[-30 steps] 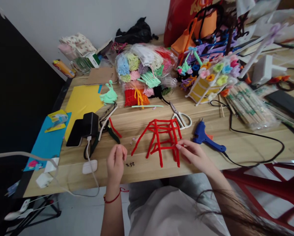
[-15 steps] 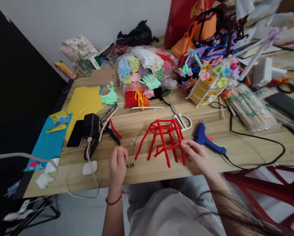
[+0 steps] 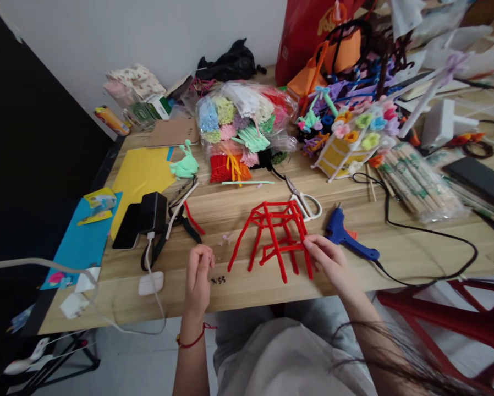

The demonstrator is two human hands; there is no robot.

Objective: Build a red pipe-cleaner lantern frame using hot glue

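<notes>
A red pipe-cleaner frame [image 3: 276, 242] with several legs stands on the wooden table near its front edge. My right hand [image 3: 325, 258] pinches the frame's right side between thumb and fingers. To the left of the frame, my left hand [image 3: 199, 275] is raised over the table edge, its fingers curled together; anything between them is too small to make out. Behind the frame's right corner lie scissors [image 3: 311, 206] with white handles. A blue glue gun [image 3: 346, 234] rests just right of my right hand. Tiny pink scraps [image 3: 224, 240] lie between the left hand and the frame.
Bagged colourful pipe cleaners [image 3: 241, 115] lie at the back. A yellow basket of fuzzy flowers [image 3: 340, 157] and bagged wooden sticks [image 3: 420, 179] are at the right. A black charger [image 3: 153, 212], pliers [image 3: 189, 228] and a white cable [image 3: 158, 305] are at the left.
My left hand has turned slightly and its fingers have shifted a little. My right hand remains on the red frame, which looks nearly unmoved. The view has shifted very slightly.
</notes>
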